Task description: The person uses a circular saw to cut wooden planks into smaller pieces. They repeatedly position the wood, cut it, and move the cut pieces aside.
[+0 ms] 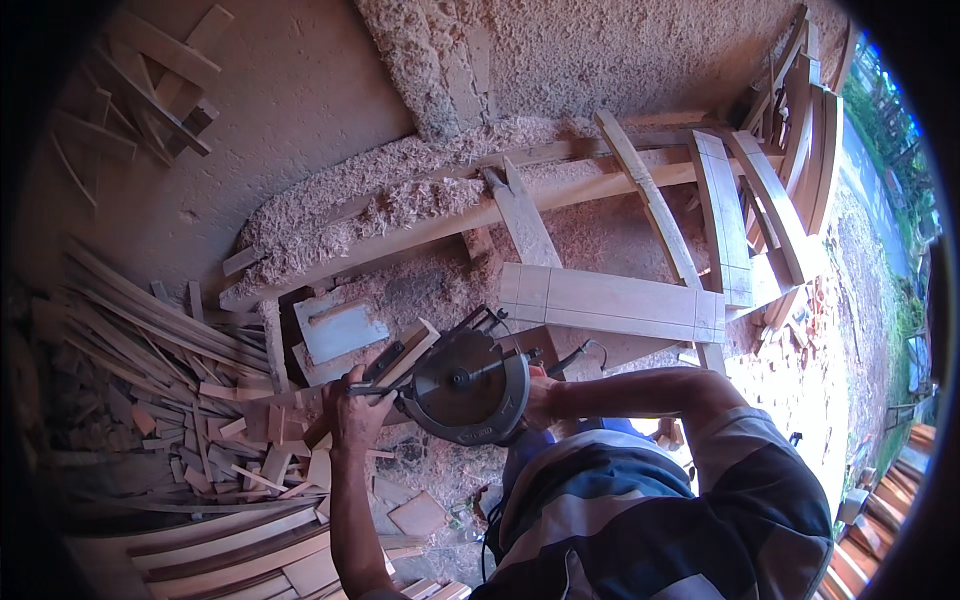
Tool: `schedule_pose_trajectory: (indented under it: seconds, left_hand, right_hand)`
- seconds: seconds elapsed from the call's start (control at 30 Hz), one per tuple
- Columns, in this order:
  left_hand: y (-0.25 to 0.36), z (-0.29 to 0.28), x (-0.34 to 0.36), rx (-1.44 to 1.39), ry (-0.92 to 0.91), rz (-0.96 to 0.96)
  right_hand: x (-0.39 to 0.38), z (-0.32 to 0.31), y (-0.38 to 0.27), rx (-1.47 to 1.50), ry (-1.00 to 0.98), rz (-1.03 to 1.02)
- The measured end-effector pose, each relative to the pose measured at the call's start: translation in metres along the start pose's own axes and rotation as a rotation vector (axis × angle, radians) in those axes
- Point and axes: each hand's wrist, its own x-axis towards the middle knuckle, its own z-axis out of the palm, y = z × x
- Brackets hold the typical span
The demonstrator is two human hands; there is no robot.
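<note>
- Round saw [466, 388], in front of the body; likely heavy, hard and stiff. Best to hold by the handle, far from the blade [445, 385].
- Right hand [540, 398] against one side; fingers hidden, cannot tell the grip.
- Left hand [356, 408] curled by the other side; cannot tell around what.
- Farther out, marked board [620, 302], wood shavings [350, 225].

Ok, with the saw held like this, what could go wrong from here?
The left hand is close beside the circular saw, so a slip might cause a cut. Loose offcuts are heaped to the left and could shift underfoot. Wood shavings lie thick along the long beam, so anything set there may slide.
</note>
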Motion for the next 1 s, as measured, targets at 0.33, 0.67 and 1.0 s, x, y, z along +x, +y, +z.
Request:
schedule_pose_trajectory:
  seconds: [0.33, 0.67, 1.0]
  left_hand:
    - [0.017, -0.051, 0.036, 0.14, -0.046, 0.234]
    - [0.024, 0.018, 0.003, 0.015, -0.374, 0.377]
    - [0.038, 0.014, -0.023, -0.697, 0.716, -0.277]
  right_hand:
    - [0.035, -0.089, -0.097, -0.283, -0.248, -0.142]
    - [-0.03, -0.08, -0.143, -0.064, 0.034, -0.104]
    - [-0.069, -0.128, -0.162, 0.072, 0.202, 0.115]
